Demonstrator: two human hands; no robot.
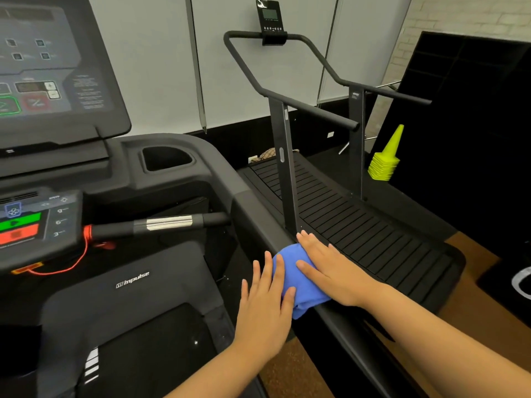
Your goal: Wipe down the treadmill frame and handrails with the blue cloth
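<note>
A folded blue cloth point(298, 285) lies draped over the black right handrail point(258, 214) of the treadmill I stand on. My right hand point(330, 268) rests flat on the cloth's right side, fingers stretched forward. My left hand point(265, 300) lies flat against the cloth's left side, fingers apart and pointing up the rail. Both hands press the cloth onto the rail between them. The treadmill's console point(43, 67) fills the upper left, with a short grip bar point(169, 222) below it.
A curved slatted treadmill point(359, 225) with tubular handrails point(310, 110) stands close on the right. A stack of yellow-green cones point(386, 159) sits beyond it beside a black panel point(474, 124). A red safety cord point(77, 254) hangs under the control panel. A cup holder point(166, 159) is recessed in the console.
</note>
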